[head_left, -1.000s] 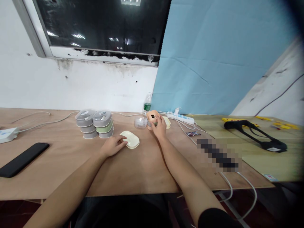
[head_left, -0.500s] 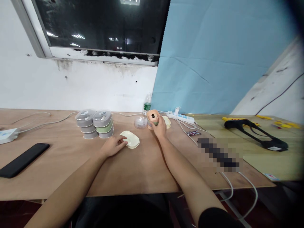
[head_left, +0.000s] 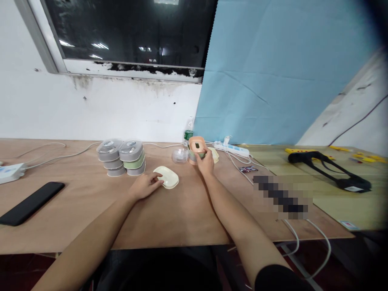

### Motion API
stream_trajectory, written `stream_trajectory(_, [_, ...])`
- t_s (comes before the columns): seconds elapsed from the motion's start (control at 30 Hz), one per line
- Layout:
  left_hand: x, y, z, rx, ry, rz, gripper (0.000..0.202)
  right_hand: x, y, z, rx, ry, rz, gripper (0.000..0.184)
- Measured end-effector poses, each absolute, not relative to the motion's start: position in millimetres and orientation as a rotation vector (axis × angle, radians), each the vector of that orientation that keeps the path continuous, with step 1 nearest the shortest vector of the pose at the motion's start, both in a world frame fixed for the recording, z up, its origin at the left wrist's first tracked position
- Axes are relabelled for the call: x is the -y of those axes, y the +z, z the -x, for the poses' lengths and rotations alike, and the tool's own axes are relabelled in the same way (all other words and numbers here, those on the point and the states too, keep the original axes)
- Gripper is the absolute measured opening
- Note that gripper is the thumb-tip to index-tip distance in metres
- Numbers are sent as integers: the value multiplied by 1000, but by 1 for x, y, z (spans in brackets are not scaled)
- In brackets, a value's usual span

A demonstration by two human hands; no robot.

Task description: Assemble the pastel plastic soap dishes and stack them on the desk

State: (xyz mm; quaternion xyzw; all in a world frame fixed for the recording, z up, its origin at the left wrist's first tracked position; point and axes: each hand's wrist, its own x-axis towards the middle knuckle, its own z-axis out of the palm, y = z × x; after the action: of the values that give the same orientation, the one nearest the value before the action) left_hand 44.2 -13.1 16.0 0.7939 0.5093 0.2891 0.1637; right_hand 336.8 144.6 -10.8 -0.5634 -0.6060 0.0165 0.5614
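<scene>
My left hand (head_left: pixel 146 186) lies on the table at the left end of a cream oval plastic dish (head_left: pixel 169 178), its thumb and fingers closed on the rim. The dish appears to be more than one layer. Further back, my right hand (head_left: pixel 206 162) grips a peach plastic dish (head_left: pixel 197 142) with a dark slot in its middle. The peach dish is tilted towards me above a green and peach stack (head_left: pixel 192 157), partly hidden by my fingers. Left of that stack sits a clear plastic lid or bowl (head_left: pixel 180 156). Cream pieces (head_left: pixel 215 155) lie just behind my right hand.
Two stacks of grey and green lidded boxes (head_left: pixel 121 157) stand at the left. A black phone (head_left: pixel 32 203) lies nearer. At the back are a bottle (head_left: pixel 188 131) and a white power strip (head_left: pixel 232 150) with cables. A black frame-like object (head_left: pixel 329 169) rests at the right.
My right hand has shifted slightly, and the peach dish now tilts more, showing more of its slotted face and the green below. My left hand stays on the cream dish.
</scene>
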Motion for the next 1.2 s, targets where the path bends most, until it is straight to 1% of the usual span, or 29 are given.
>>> stream_trajectory(0.13, [12, 16, -44, -1448, 819, -2268, 44, -145, -13, -338, 1419, 30, 1324, 50])
stream_trajectory(0.3, [13, 17, -44, -1439, 821, -2269, 43, -145, -13, -338, 1429, 27, 1328, 53])
stream_trajectory(0.47, [14, 17, -44, -1441, 818, -2255, 44, -145, -12, -337, 1492, -50, 1242, 54])
stream_trajectory(0.83, [12, 16, -44, -1425, 789, -2262, 44, -153, -17, -339, 1543, -140, 1263, 72])
stream_trajectory(1.2, [11, 11, -44, -1421, 766, -2252, 43, -153, -19, -341, 1521, -87, 1278, 70])
